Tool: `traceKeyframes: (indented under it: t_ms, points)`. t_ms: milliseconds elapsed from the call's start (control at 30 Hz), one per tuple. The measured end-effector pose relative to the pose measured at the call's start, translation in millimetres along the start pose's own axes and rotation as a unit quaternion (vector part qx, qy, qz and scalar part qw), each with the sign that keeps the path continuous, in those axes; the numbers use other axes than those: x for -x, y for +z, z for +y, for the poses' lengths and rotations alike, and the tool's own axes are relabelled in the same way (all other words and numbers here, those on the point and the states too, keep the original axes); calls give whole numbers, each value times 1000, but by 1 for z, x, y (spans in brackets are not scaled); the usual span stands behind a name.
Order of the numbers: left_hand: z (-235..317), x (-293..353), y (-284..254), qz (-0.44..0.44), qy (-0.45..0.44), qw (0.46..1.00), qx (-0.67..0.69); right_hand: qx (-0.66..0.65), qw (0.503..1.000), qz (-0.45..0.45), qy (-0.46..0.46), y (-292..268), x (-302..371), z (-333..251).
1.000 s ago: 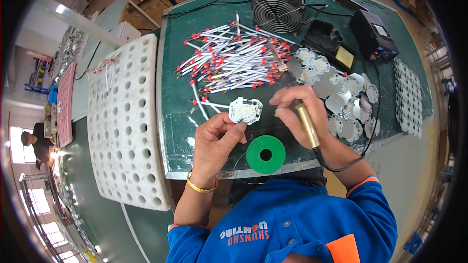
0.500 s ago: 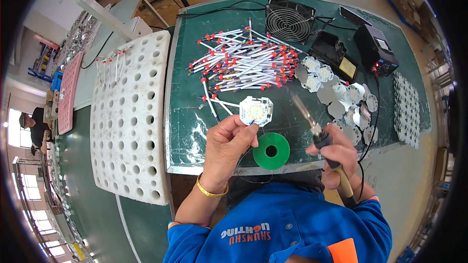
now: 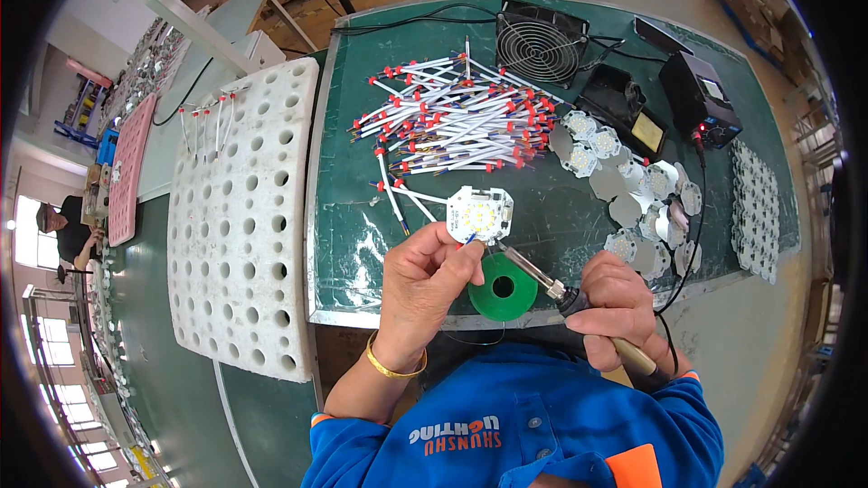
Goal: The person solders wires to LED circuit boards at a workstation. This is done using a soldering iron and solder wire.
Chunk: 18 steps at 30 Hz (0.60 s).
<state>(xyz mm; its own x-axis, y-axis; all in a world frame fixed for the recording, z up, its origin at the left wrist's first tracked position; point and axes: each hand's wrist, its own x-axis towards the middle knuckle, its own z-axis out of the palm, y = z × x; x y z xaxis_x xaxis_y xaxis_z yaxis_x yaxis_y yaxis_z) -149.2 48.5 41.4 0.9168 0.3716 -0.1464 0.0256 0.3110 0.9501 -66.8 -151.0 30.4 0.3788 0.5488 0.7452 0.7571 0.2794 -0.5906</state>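
My left hand (image 3: 430,273) pinches a white eight-sided LED board (image 3: 479,215) at its lower edge, above the table. Blue and red wire ends (image 3: 469,239) show at the fingertips, partly hidden by them. In my right hand (image 3: 618,312) is a soldering iron (image 3: 542,278), its fingers wrapped round the handle. Its tip points at the board's lower right edge; whether it touches, I cannot tell. Just below the board lies a green spool of thin solder wire (image 3: 503,305), with a strand running off it.
White cables with red ties (image 3: 452,122) lie piled behind the board. Finished-looking LED boards (image 3: 651,194) are heaped at right, beside a board panel (image 3: 755,208). A fan (image 3: 541,45), iron stand (image 3: 624,108) and soldering station (image 3: 701,99) stand behind. A holed white foam block (image 3: 240,289) is left.
My right hand has brought the soldering iron down and left, from out beside the board to its lower edge. The LED board stays in my left hand, nearly in place.
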Motion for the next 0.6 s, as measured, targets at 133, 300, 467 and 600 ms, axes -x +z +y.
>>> traceKeyframes:
  t_ms: [133, 300, 467, 600]
  points:
    - [0, 2, 1, 7, 8, 1000, -13, -5, 1000, 1, 7, 1, 1, -1]
    - [4, 4, 3, 12, 4, 1000, -6, -15, 1000, -20, 7, -2, 0, -1]
    - [7, 4, 6, 19, 1, 1000, -17, -17, 1000, -24, 5, 0, -1, 1]
    - [4, 4, 4, 21, 4, 1000, -21, -9, 1000, -28, 8, 0, 0, 2]
